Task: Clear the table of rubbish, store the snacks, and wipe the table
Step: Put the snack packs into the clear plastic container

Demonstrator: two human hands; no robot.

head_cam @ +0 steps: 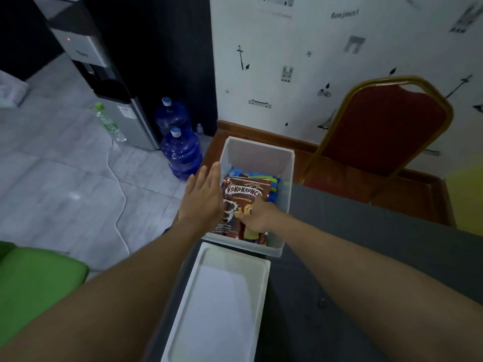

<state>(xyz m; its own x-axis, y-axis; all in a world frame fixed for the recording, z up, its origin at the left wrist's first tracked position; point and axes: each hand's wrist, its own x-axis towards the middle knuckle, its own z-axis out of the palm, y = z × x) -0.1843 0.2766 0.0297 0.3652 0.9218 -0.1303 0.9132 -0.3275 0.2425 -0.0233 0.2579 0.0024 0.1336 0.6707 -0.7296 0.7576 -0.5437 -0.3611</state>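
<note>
Koko Krunch pouch [244,202] lies in the white bin [258,152] at the desk's [366,257] far-left corner, long axis near-far. Right hand [257,216] pinches its near-right part; left hand [202,199] flat, fingers spread, beside its left edge.

snack bags [245,197] in bin [258,152], lid [222,304] before
</note>
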